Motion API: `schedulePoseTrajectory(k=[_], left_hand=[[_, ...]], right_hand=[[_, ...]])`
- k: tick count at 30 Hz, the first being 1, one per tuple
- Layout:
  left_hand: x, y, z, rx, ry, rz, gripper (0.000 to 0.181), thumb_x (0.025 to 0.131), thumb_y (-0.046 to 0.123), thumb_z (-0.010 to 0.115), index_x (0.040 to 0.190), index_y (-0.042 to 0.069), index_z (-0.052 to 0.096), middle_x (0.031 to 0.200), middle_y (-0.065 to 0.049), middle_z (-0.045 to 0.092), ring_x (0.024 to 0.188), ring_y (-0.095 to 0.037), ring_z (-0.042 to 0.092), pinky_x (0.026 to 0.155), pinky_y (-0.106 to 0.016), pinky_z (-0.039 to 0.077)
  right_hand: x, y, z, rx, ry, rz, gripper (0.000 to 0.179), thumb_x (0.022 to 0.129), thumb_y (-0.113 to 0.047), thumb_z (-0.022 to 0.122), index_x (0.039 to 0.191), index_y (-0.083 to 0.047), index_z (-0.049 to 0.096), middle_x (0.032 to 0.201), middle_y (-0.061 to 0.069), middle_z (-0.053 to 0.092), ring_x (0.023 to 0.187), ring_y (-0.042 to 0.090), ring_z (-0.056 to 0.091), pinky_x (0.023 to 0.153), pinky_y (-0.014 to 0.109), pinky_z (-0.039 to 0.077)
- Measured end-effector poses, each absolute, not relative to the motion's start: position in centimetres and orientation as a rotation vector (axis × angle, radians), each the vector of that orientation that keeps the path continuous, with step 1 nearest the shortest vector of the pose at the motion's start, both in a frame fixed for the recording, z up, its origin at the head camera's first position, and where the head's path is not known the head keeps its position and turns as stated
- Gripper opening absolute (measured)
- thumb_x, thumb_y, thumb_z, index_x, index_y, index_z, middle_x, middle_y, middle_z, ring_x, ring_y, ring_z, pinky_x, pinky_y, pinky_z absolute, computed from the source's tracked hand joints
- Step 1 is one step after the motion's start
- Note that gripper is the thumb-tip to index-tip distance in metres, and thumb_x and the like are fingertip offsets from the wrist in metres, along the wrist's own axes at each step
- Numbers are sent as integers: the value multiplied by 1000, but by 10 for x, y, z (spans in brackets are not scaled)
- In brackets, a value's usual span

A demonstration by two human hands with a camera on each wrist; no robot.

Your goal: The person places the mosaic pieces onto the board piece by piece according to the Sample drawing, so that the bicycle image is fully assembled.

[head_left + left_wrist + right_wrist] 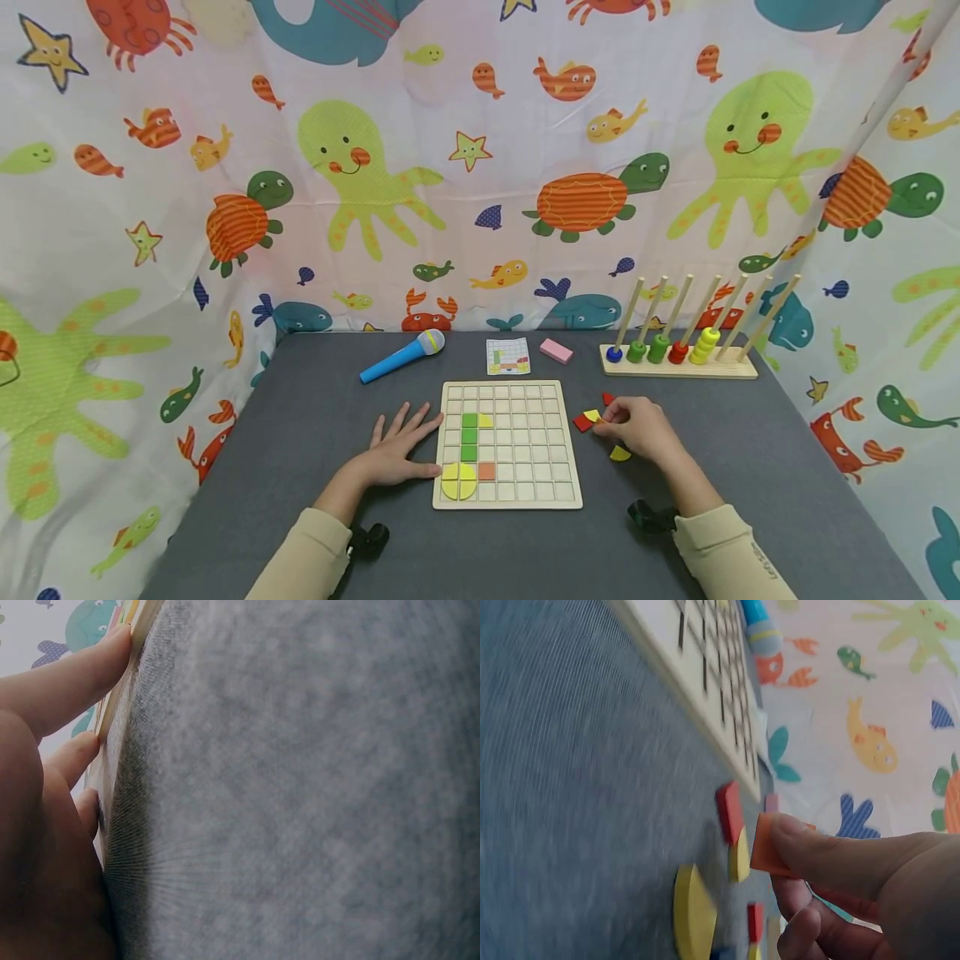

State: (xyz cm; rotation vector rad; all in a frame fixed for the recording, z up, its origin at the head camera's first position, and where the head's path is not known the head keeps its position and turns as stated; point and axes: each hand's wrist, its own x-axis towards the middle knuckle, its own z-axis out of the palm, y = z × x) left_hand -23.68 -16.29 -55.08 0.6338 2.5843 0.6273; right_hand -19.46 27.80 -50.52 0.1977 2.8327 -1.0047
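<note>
My right hand (637, 427) pinches an orange square tile (765, 847) between thumb and fingers, right of the board. Around it on the table lie a red tile (582, 423), a yellow piece (592, 415), another red tile (608, 398) and a yellow quarter-round piece (620, 453). The wooden grid board (532, 487) holds a column of green squares (468, 436), a yellow piece (486, 421), an orange square (487, 472) and yellow quarter-rounds forming a circle (459, 482). With fingers spread, my left hand (393, 454) touches the board's left edge.
Behind the board lie a blue toy microphone (401, 357), a pattern card (507, 357) and a pink block (556, 351). A wooden peg rack (678, 362) with coloured beads stands at the back right. A sea-animal curtain (465, 208) hangs behind the grey table (300, 433).
</note>
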Motion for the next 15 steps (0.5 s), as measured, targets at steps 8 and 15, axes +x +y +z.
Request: schedulePoseTrajectory(k=[8, 15], left_hand=[[-236, -164, -551, 640, 2582, 642, 93, 85, 72, 63, 161, 38, 21, 171, 2, 7, 156, -34, -13, 116, -68, -15], [-236, -164, -552, 657, 2575, 656, 94, 85, 69, 65, 162, 34, 23, 171, -3, 8, 156, -38, -11, 116, -69, -15]], right_hand=[[-192, 249, -498, 119, 2835, -1066, 22, 82, -28, 86, 84, -12, 70, 77, 3, 61, 70, 19, 52, 58, 30, 41], [-191, 233, -494, 13, 2817, -1127, 17, 82, -26, 85, 83, -16, 71, 78, 1, 61, 73, 19, 53, 60, 30, 42]])
